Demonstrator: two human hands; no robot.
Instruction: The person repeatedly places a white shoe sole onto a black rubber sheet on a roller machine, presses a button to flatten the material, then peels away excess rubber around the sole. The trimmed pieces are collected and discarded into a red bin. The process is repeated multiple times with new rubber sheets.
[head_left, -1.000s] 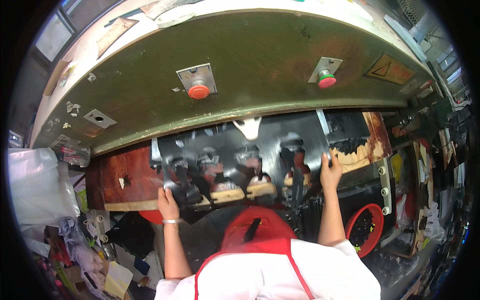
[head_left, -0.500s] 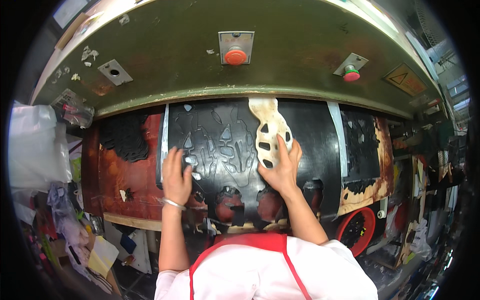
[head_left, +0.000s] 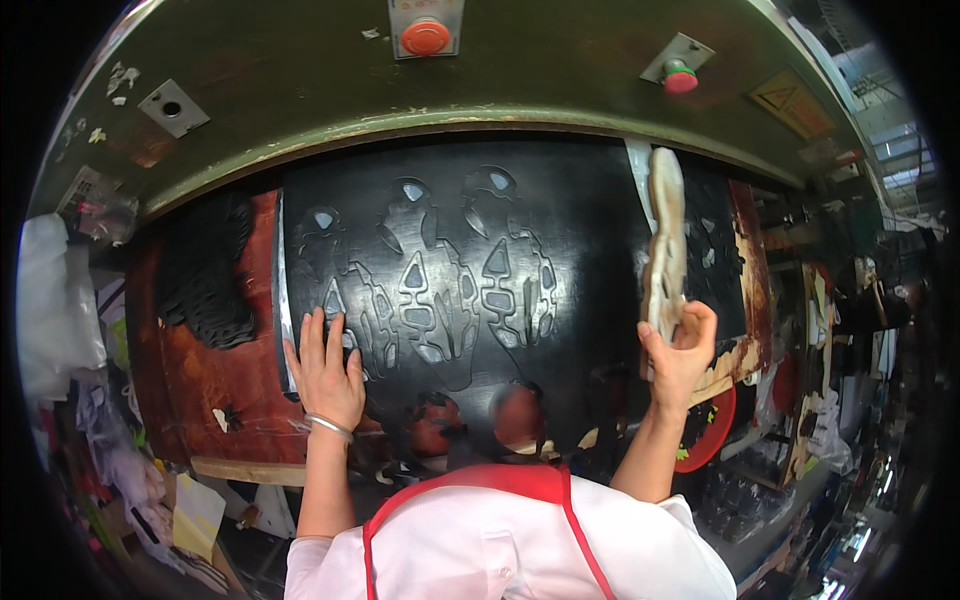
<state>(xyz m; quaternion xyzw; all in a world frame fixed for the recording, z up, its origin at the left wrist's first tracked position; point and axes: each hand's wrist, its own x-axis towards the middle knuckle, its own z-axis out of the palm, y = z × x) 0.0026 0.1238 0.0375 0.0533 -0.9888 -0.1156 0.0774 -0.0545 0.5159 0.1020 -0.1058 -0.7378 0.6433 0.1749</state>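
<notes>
The pale moulded sole (head_left: pixel 665 240) is pinched in the right hand (head_left: pixel 680 350); the left hand (head_left: pixel 325 370) lies flat, fingers spread, on the black mould plate (head_left: pixel 560 230), best kept steadied while lifting.

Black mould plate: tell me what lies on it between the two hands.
In the head view, between the left hand and the right hand lie the sole-shaped cavities of the black mould plate; nothing loose shows there.

A reddish-brown press bed (head_left: pixel 200 370) carries a black sole mould plate (head_left: pixel 450 290).
</notes>
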